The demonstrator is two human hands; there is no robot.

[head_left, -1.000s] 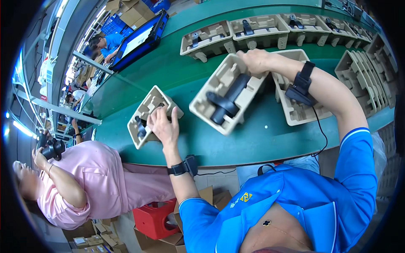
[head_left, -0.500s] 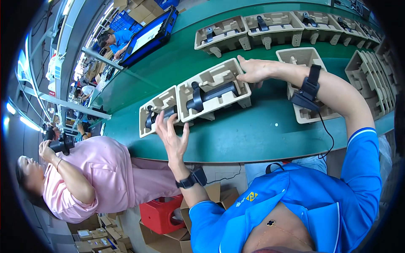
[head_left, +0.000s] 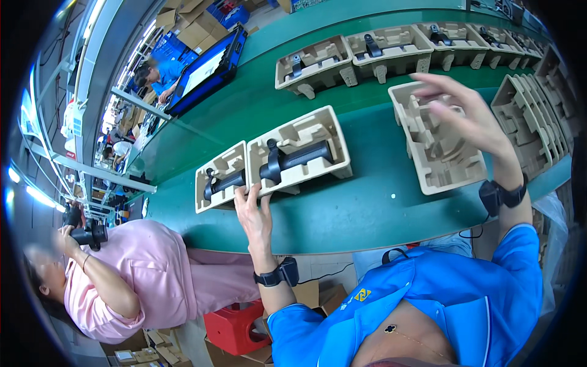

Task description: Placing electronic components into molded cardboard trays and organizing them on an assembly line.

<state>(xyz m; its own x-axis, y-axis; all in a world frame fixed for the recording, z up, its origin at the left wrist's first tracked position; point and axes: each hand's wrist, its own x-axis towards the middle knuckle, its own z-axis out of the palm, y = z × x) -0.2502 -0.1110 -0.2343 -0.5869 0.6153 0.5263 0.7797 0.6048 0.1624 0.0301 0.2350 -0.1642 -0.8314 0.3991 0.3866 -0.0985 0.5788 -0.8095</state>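
Two tan molded-pulp trays stand end to end on the green bench. The nearer-to-middle tray [head_left: 340,137] holds a black ribbed cylinder [head_left: 312,154] and a black ring-shaped bracket [head_left: 273,160]. A similar black part lies in the left tray [head_left: 200,194]. My left hand [head_left: 255,221] touches the near edge where these two trays meet, its fingers spread and slightly bent. My right hand [head_left: 461,113], partly blurred, hovers over a third pulp tray [head_left: 449,177] with its fingers apart. That tray's molded hollows show no black part.
Along the far side runs a row of pulp trays [head_left: 391,62] with black brackets. Nested trays [head_left: 532,116] stand at the right. A person in pink [head_left: 140,269] holds a black device [head_left: 92,234] at left. A red stool [head_left: 235,327] and cartons sit below the bench.
My right hand has left the right end of the middle tray and moved right, over the third tray. My left hand has come to the trays' near edge. The view has shifted slightly.
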